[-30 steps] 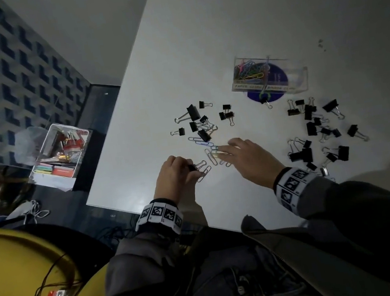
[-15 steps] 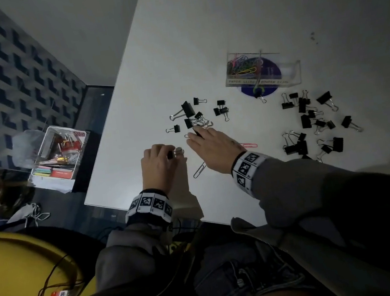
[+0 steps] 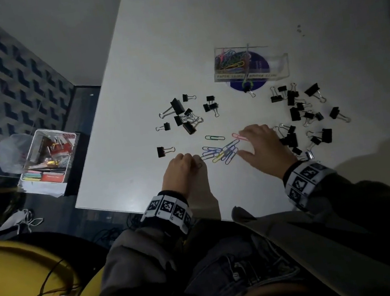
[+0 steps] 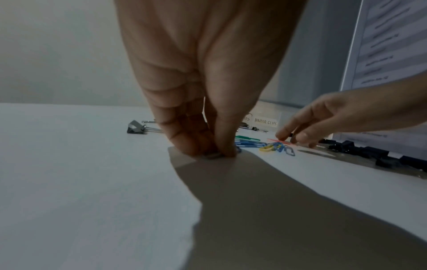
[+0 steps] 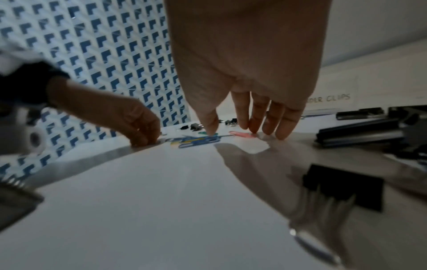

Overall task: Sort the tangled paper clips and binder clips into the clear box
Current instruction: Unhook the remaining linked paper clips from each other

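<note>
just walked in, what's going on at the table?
A person is sorting clips on a white table. The left hand pinches a small clip against the tabletop; which kind is hard to tell. The right hand is spread open, fingertips on a tangle of coloured paper clips. Black binder clips lie scattered in two groups. The clear box already holds paper clips on its left side; its binder-clip side looks empty.

A white table is seen carrying a clear box set over a blue disc, black binder clips scattered left and right, and tangled coloured paper clips near its front edge.
</note>
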Action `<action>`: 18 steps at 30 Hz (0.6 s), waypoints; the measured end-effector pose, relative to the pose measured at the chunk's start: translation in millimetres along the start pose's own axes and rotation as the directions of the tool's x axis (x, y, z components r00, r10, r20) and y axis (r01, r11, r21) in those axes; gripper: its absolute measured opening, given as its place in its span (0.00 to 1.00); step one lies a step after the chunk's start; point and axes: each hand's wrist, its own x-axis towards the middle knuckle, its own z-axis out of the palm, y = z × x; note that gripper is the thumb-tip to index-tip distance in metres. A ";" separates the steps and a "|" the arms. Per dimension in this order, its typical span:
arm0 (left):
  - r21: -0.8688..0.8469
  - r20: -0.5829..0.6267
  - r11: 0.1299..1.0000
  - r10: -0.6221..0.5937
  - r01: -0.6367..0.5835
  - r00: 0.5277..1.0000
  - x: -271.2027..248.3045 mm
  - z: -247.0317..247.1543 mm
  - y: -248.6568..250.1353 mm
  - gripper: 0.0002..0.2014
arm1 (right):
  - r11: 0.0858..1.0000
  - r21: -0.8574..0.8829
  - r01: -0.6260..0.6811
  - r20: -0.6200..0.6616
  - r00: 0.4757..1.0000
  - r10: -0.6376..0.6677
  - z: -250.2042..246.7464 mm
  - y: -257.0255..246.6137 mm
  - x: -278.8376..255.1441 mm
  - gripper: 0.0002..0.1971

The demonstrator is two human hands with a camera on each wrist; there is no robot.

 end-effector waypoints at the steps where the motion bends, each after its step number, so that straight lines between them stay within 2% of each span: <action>1: 0.004 0.006 1.000 0.020 -0.020 1.000 1.5 -1.2 0.4 0.04 | 0.999 -0.040 0.013 0.034 0.999 -0.012 1.8 -3.1 -1.5 0.27; 4: 0.023 -0.010 0.993 0.116 -0.116 0.993 9.4 -4.1 4.2 0.04 | 0.992 -0.113 0.054 0.070 0.996 -0.046 7.2 -13.4 -0.9 0.29; 7: 0.010 -0.017 0.979 0.202 -0.202 0.979 16.6 -6.9 16.5 0.08 | 0.994 -0.080 0.072 0.041 0.997 -0.069 9.4 -21.1 2.2 0.21; 11: -0.006 0.033 0.979 0.202 -0.202 0.979 24.0 -10.0 25.0 0.17 | 0.992 -0.090 0.088 0.058 0.995 -0.083 13.4 -25.3 5.0 0.17; 15: 0.023 0.061 0.976 0.214 -0.216 0.975 27.6 -11.8 26.0 0.08 | 0.983 -0.121 0.138 0.062 0.989 -0.131 13.9 -28.2 4.0 0.11; 18: 0.025 0.054 0.975 0.220 -0.221 0.974 28.2 -13.6 24.7 0.09 | 0.974 -0.158 0.163 0.028 0.987 -0.161 15.3 -26.4 1.3 0.05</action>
